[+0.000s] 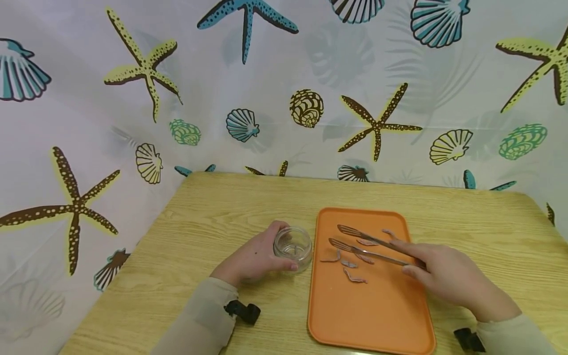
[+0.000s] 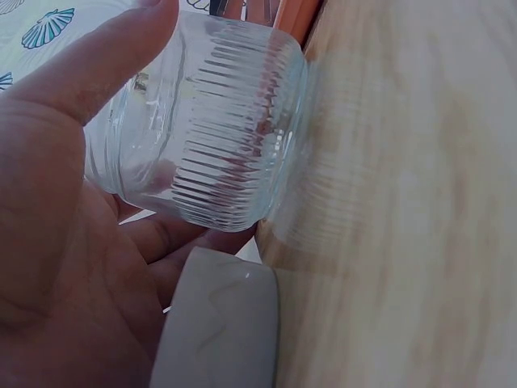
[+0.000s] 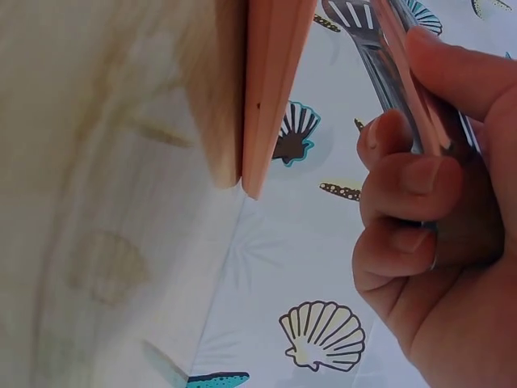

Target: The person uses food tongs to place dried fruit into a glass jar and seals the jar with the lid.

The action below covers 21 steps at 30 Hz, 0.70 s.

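Observation:
My left hand (image 1: 253,259) holds a small clear glass jar (image 1: 294,249) beside the tray's left rim, thumb and fingers around its side. The jar stands upright on the table, open at the top, and its ribbed lower wall (image 2: 234,121) shows in the left wrist view. My right hand (image 1: 457,278) grips metal tongs (image 1: 377,255) with slotted ends; fingers wrap the handle in the right wrist view. The tongs' two arms are spread above an orange tray (image 1: 368,315). Several thin greyish-pink strips (image 1: 353,277) lie on the tray near the tong ends; their kind is unclear.
The wooden table (image 1: 213,212) extends around the tray on both sides. Behind it and at the left hangs a pale cloth (image 1: 275,64) printed with starfish and shells. A black strap (image 1: 243,311) sits at my left wrist, and another (image 1: 469,340) at my right.

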{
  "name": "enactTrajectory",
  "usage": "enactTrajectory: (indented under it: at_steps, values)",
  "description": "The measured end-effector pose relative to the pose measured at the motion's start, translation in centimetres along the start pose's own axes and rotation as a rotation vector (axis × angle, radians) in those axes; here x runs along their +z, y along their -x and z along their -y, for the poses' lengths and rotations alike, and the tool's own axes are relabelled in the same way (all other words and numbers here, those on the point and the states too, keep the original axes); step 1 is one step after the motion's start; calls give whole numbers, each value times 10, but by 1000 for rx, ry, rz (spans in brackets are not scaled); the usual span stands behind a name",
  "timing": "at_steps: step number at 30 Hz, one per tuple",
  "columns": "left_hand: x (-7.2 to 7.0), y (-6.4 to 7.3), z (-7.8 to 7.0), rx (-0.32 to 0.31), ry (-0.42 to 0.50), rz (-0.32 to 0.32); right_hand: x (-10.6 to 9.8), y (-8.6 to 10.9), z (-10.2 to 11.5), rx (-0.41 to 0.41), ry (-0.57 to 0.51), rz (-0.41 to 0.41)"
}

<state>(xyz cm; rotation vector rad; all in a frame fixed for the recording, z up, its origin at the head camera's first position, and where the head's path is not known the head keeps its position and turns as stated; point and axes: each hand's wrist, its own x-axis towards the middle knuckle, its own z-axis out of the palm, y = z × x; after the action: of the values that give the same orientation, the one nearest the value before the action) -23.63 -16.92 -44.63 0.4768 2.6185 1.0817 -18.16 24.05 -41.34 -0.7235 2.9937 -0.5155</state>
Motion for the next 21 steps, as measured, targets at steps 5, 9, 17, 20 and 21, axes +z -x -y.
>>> enactTrajectory:
  at_steps: [5, 9, 17, 20, 21]
  values:
    - [-1, 0, 1, 4, 5, 1, 1, -3, -5, 30, 8, 9]
    - [-1, 0, 2, 5, 14, 5, 0, -4, -9, 62, -18, 32]
    - [-1, 0, 2, -1, 29, 17, -10, 4, -30, 100, -74, 89]
    - [-1, 0, 2, -6, 28, 19, -14, 10, -42, 109, -102, 101]
    - [-1, 0, 2, -8, 25, 19, -15, 11, -46, 110, -109, 103]
